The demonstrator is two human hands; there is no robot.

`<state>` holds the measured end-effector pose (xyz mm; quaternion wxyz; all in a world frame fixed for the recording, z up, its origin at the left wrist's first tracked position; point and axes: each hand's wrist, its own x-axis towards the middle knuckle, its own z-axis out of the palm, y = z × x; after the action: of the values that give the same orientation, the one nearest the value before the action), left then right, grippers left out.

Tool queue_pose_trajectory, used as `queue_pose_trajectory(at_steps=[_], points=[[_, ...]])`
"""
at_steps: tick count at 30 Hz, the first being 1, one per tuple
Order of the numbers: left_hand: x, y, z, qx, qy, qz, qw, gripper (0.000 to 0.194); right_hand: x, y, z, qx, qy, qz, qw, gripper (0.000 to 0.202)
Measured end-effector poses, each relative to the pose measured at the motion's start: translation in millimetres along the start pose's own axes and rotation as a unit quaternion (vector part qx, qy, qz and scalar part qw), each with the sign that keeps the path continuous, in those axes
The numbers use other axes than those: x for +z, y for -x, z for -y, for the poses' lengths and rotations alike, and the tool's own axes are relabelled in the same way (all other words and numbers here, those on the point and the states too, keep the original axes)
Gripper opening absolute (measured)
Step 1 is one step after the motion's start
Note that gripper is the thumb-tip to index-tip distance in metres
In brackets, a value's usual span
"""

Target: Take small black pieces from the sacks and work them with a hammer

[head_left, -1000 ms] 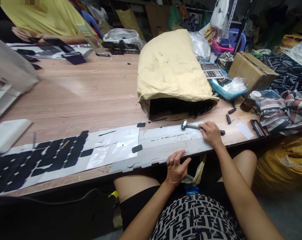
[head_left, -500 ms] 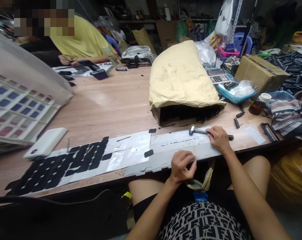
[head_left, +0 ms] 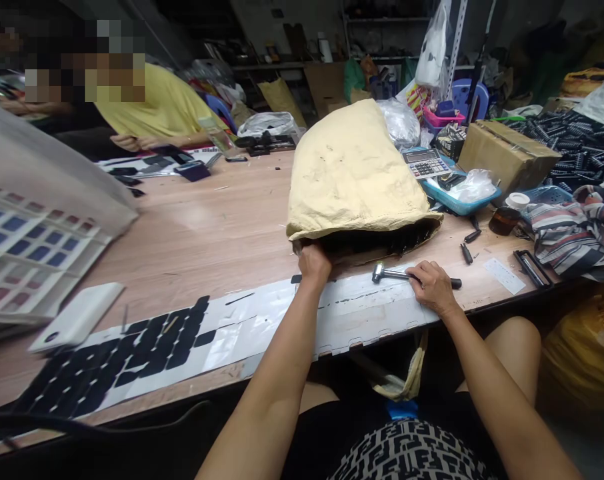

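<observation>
My left hand point(head_left: 314, 262) reaches into the left side of the open mouth of a large yellow paper sack point(head_left: 352, 173); its fingers are hidden there. My right hand point(head_left: 432, 285) is closed around the dark handle of a small hammer point(head_left: 392, 273), which lies across a pale board point(head_left: 367, 320) at the table's front edge. The hammer's metal head points left. Left of the board, rows of black rounded pieces point(head_left: 102, 363) lie on white sheets point(head_left: 252, 310).
A white plastic crate point(head_left: 27, 247) and a white box point(head_left: 77, 317) stand at the left. A person in yellow point(head_left: 157, 100) sits across the table. To the right are a blue basket point(head_left: 462, 200), a calculator point(head_left: 426, 164), a cardboard box point(head_left: 507, 157) and striped cloth point(head_left: 562, 223).
My left hand has moved forward and left from the table's edge into the sack's mouth. My right hand stays on the hammer. The view has shifted slightly.
</observation>
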<state>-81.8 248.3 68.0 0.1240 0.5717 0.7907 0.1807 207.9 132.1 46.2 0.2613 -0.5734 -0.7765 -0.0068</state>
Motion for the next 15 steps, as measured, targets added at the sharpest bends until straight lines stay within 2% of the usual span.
queue_pose_trajectory(at_steps=[3,5,7,9,11,13,15], points=[[-1.3,14.8,8.0,0.025,0.009,-0.038,0.999,0.035,0.3,0.2,0.8,0.006,-0.001,0.002,1.000,0.021],[-1.3,35.3,13.0,0.090,0.032,-0.048,0.994,0.036,0.8,0.4,1.2,0.009,0.002,0.004,1.000,0.021],[1.7,62.0,16.4,0.189,0.071,-0.011,0.979,0.033,1.2,0.7,1.7,0.009,0.010,0.007,1.000,0.020],[8.5,90.9,16.5,0.287,0.106,0.050,0.951,0.030,1.6,1.1,2.0,0.010,0.023,0.010,1.000,0.020],[17.7,116.4,13.1,0.349,0.124,0.090,0.925,0.025,2.2,1.9,1.8,0.014,0.039,0.009,0.999,0.021],[26.6,133.9,8.4,0.360,0.148,0.093,0.916,0.026,3.2,2.9,0.9,0.022,0.052,0.004,0.998,0.022],[32.4,142.6,5.5,0.343,0.186,0.077,0.917,0.033,4.3,4.0,-0.7,0.025,0.061,-0.002,0.998,0.023]])
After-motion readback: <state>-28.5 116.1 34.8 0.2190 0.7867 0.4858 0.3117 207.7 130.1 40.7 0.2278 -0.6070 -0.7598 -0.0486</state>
